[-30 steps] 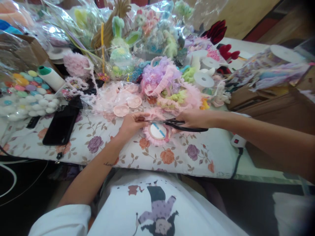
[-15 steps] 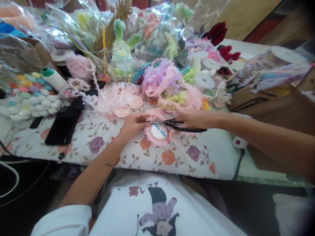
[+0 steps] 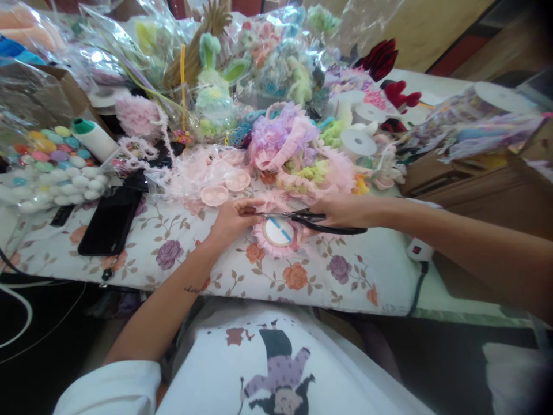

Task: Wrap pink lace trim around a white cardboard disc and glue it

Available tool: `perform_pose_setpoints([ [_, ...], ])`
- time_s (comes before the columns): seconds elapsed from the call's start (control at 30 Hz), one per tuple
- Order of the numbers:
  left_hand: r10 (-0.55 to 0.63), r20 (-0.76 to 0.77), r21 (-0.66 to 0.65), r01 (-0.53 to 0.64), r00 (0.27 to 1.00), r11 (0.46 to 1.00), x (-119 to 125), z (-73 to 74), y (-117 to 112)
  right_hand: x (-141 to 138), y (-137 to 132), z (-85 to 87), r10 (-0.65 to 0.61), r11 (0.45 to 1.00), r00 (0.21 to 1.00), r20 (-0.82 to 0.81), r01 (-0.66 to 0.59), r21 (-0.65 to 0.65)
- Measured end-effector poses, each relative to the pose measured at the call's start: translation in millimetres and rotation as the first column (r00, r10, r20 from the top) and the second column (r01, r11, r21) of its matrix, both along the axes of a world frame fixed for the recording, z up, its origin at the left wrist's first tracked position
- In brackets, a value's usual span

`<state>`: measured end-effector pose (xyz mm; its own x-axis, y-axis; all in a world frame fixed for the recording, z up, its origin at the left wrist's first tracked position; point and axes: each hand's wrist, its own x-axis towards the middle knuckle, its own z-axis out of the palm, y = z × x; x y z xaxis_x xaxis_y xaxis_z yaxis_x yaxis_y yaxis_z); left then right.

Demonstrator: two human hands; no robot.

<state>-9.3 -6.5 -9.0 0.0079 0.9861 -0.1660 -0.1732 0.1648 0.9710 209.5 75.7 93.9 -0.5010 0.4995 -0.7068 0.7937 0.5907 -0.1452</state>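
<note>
My right hand (image 3: 334,212) is closed around the handles of black-handled scissors (image 3: 309,218), whose blades point left. Close to the blade tips, my left hand (image 3: 237,218) pinches with thumb and fingers; what lies between them is too small to make out. Just under the blades rests a round piece with pink ruffled trim (image 3: 276,250), its white centre crossed by a blue stripe. Pink ruffled fabric (image 3: 279,200) lies right behind the blades.
Behind the hands are a lilac ruffled bundle (image 3: 283,135), pink pieces in clear plastic (image 3: 207,173) and white spools (image 3: 358,143). A phone (image 3: 110,222) and bagged pompoms (image 3: 64,184) lie left. Cardboard boxes (image 3: 475,202) and a switch with a cord (image 3: 419,249) are right.
My right hand has shifted slightly to the right with the scissors. My left hand and the round ruffled piece stay nearly where they were.
</note>
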Motion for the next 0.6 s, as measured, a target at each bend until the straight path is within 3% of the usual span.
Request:
perform_pose_setpoints([
  [0.6, -0.001, 0.016, -0.01, 0.001, 1.0, 1.0, 0.2, -0.6, 0.5, 1.0, 6.0, -12.6, 0.086, 0.993, 0.996, -0.019, -0.085, 0.079],
])
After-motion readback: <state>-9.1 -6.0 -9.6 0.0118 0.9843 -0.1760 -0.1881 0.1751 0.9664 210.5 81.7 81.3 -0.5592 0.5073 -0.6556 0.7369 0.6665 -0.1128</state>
